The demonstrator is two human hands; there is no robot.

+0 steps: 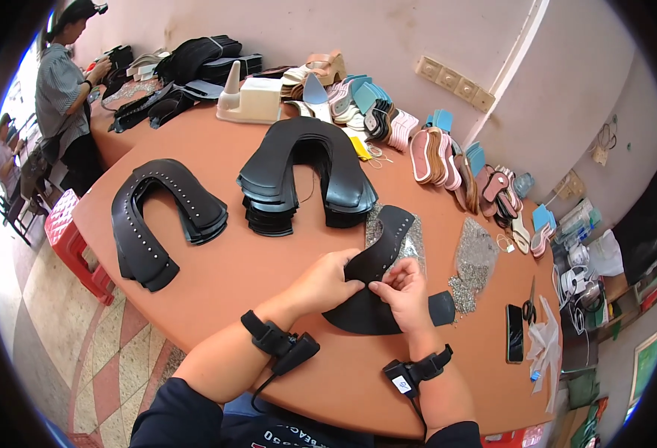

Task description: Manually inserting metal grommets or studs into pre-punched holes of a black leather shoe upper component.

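Observation:
A curved black leather-like strip (377,257) with a row of small metal studs along part of its edge stands half raised over the table. My left hand (332,280) grips it, thumb in front and fingers behind. My right hand (405,293) pinches thumb and forefinger at its inner edge, close to the left thumb; any stud between those fingertips is too small to make out. The strip's lower end rests on the table. Behind it lies a clear bag of studs (416,243), partly hidden. A second stud bag (478,250) lies to the right, with loose studs (461,293) spilling out.
A pile of studded strips (145,224) and a taller pile of plain ones (306,149) stand on the orange table (216,306). Sandal parts (433,157) line the wall. Scissors (529,310) and a phone (515,332) lie right. Another person (67,97) works far left, near a red stool (74,239).

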